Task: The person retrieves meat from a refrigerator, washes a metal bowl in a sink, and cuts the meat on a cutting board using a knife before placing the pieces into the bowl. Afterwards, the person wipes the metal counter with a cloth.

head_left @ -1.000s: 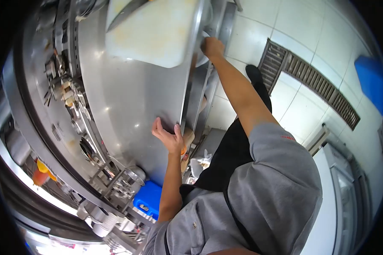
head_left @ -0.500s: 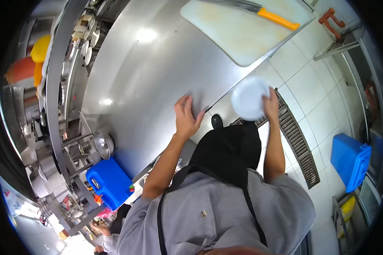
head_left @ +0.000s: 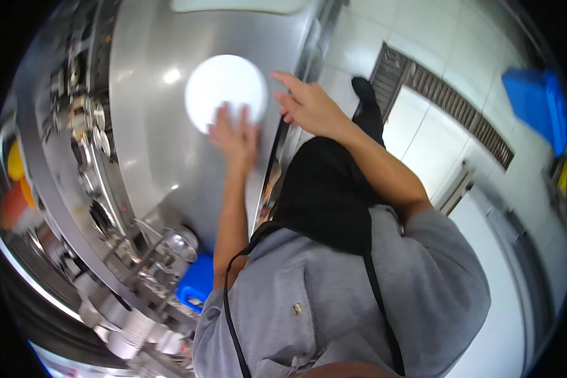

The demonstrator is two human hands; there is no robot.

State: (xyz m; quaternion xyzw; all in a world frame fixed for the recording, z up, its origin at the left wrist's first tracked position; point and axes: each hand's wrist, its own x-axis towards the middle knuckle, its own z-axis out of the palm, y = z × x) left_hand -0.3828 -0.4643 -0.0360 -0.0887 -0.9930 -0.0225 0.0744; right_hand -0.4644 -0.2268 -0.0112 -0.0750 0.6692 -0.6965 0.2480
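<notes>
A round white plate is over the steel counter, seemingly lying on it. Across its near rim reach the spread fingers of my left hand, blurred by motion; whether they press on the plate or hover just above I cannot tell. My right hand is at the counter's edge, to the right of the plate and apart from it. Its index finger is stretched out, the other fingers are partly bent, and nothing is in it.
At the counter's far end a white cutting board shows only its edge. To the left are a metal bowl, a blue container and stacked white dishes. A floor grate and another blue container are on the right.
The plate has gone from my right hand above the floor to the counter on the left. My right hand has let go of it, and my left hand now reaches over its rim. The view has turned.
</notes>
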